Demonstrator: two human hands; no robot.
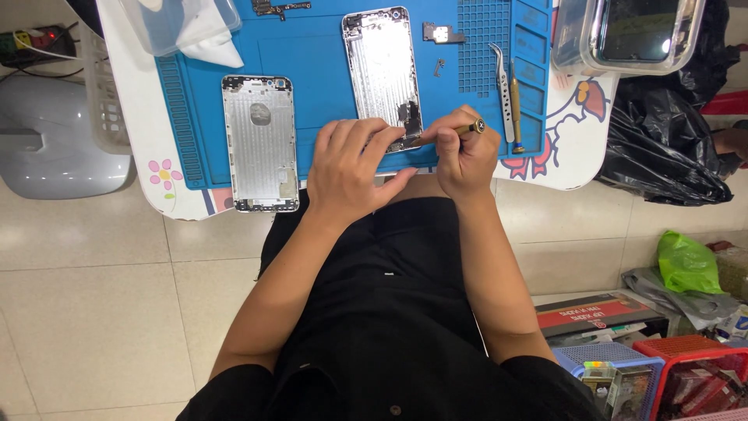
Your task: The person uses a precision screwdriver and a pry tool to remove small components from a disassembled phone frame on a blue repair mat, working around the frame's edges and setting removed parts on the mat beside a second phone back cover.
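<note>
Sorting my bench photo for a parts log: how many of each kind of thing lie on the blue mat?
Silver phone housings: 2, one lying free, one under the left hand
Tweezers: 1
Screwdrivers: 2, one on the mat, one in the right hand
Small loose parts: 3
Total: 8

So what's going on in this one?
A person seated at a small table works on an opened phone housing lying on a blue repair mat. The left hand steadies its lower end while the right hand holds a brass-handled screwdriver to it. A second housing and tweezers lie alongside.
</note>
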